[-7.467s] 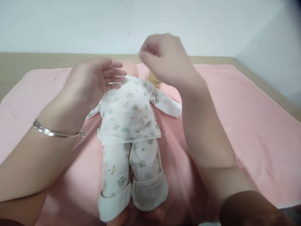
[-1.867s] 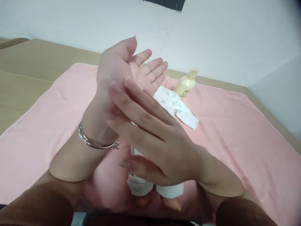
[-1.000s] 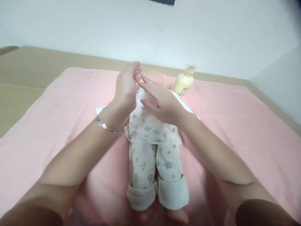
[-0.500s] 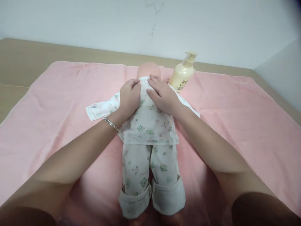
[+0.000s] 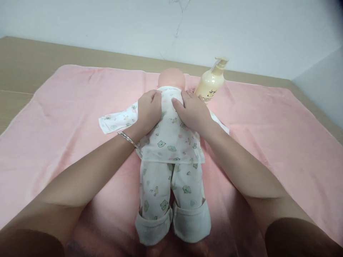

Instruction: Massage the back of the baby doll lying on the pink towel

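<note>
A baby doll in a white top (image 5: 171,139) and white trousers (image 5: 158,185), both printed with small green animals, lies on a pink blanket (image 5: 88,92). Its smooth head (image 5: 171,77) points away from me, and the trouser legs are rolled up at the bottom. With fingers bent and partly hidden, my left hand (image 5: 150,110) is wrapped round the doll's shoulder on the left, over the cloth. My right hand (image 5: 195,112) rests on the opposite shoulder, its fingers laid out and the thumb spread apart on the top. A sleeve (image 5: 118,120) stretches out to the left.
Just beyond my right hand, a pale yellow pump bottle (image 5: 211,82) with a cow picture stands on the blanket. The blanket covers a wooden surface (image 5: 29,59), which meets a white wall (image 5: 107,28) at the back.
My right hand has slid from the upper middle of the top out to the right shoulder. My left hand stays at its shoulder. The view has shifted slightly.
</note>
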`<action>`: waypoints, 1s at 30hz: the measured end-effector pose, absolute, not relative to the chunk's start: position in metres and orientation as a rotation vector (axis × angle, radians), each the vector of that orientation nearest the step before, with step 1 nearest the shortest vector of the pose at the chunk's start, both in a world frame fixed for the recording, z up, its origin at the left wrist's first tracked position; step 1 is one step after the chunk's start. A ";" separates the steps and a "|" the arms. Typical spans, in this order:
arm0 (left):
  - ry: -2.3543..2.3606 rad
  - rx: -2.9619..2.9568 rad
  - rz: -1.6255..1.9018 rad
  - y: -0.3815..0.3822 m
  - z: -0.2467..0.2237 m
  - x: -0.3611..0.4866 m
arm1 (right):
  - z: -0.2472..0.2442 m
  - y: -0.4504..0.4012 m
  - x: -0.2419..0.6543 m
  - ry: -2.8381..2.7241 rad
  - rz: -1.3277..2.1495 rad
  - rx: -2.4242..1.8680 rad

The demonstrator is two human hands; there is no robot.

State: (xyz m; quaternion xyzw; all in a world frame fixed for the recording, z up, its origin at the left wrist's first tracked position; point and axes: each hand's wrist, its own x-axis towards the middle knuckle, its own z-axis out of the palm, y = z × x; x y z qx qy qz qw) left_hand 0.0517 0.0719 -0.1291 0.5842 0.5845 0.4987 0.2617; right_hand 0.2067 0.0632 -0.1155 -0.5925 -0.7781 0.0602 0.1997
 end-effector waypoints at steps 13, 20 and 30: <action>1.641 1.722 1.233 0.074 -0.133 0.048 | -0.122 0.050 0.197 -2.308 0.191 -1.181; 1.854 1.915 0.954 0.058 -0.128 0.053 | -0.122 0.062 0.205 -1.940 0.104 -1.639; 1.671 2.060 0.728 0.070 -0.121 0.045 | -0.105 0.058 0.201 -2.158 0.083 -1.902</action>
